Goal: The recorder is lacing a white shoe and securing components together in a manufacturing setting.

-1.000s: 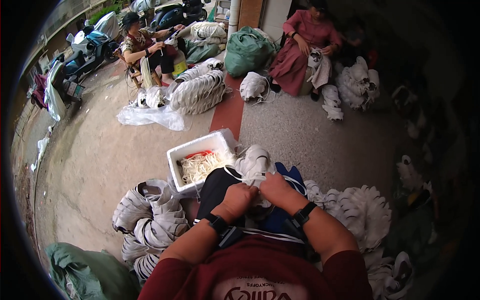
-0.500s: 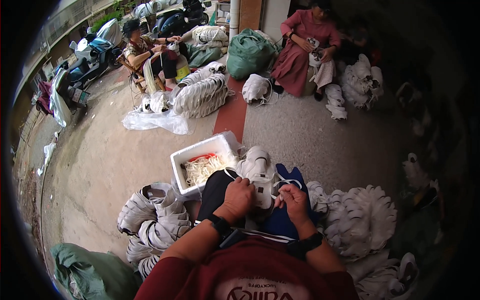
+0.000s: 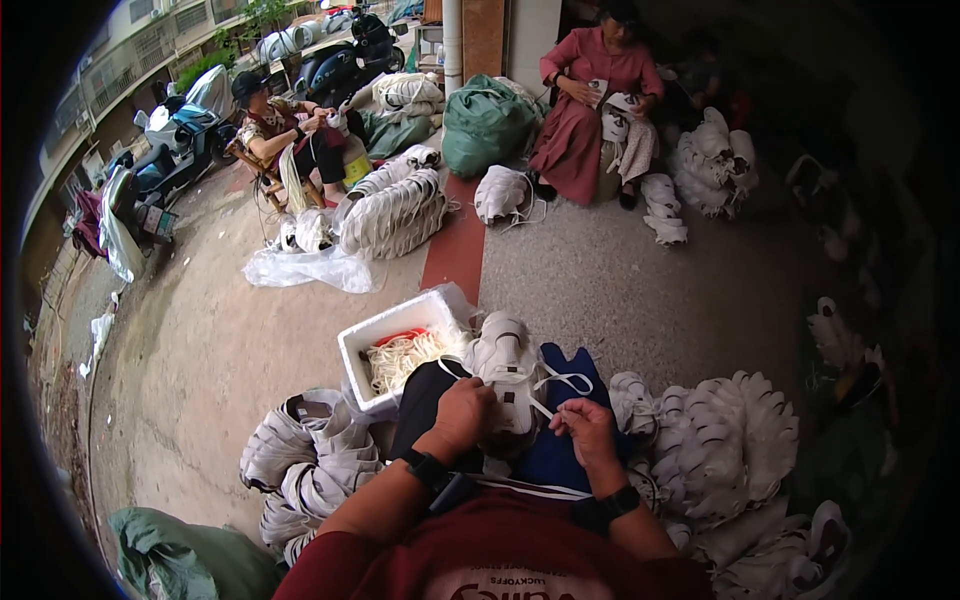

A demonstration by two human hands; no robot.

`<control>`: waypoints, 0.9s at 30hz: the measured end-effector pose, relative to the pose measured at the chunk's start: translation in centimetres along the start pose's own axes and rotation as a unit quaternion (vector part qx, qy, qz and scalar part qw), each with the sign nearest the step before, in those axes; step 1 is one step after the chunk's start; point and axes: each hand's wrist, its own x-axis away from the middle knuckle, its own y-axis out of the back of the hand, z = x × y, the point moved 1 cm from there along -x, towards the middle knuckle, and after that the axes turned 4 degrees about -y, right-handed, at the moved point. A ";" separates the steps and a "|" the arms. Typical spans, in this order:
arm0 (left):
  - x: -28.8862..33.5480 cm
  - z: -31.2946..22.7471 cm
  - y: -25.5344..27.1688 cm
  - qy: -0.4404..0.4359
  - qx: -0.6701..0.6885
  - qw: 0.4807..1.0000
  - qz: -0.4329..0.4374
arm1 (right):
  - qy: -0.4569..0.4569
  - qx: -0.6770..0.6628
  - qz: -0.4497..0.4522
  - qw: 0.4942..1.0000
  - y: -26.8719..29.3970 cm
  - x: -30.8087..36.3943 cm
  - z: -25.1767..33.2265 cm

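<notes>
A white shoe (image 3: 503, 350) with a dark small label rests across my lap, its toe pointing away from me. My left hand (image 3: 465, 412) is closed at the shoe's left edge, fingertips pressed to its side; a small loop of lace shows just beyond them. On the other side, my right hand (image 3: 588, 428) pinches a white shoelace (image 3: 540, 407) drawn out from the shoe's right side. Another stretch of that lace curls in a loop over the blue cloth on my right thigh. The fingertips of my left hand are partly hidden.
A white foam box (image 3: 372, 342) of loose laces stands ahead to the left. Shoes pile up at my left (image 3: 310, 445) and right (image 3: 725, 440). A green sack (image 3: 190, 555) lies lower left. Two seated people handle shoes farther off, near another green sack (image 3: 488, 125) and parked scooters.
My right hand has moved slightly down and pulled the lace out from the shoe. The left hand keeps to the shoe's side. The whole view has tilted a little.
</notes>
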 end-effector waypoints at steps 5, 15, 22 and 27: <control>0.4 -1.1 1.0 0.030 -0.002 0.999 -0.028 | -0.001 -0.010 -0.004 1.000 0.2 0.1 -0.5; -0.6 -1.5 0.7 0.052 0.009 0.998 -0.036 | -0.001 -0.010 -0.009 1.000 0.3 0.0 -0.8; -0.4 -0.4 0.5 0.023 0.082 0.996 -0.012 | 0.001 -0.011 0.003 1.000 0.4 -0.1 -0.9; -0.6 0.9 -1.4 0.025 0.166 0.983 -0.077 | -0.002 0.002 0.012 1.000 0.5 -0.1 -1.1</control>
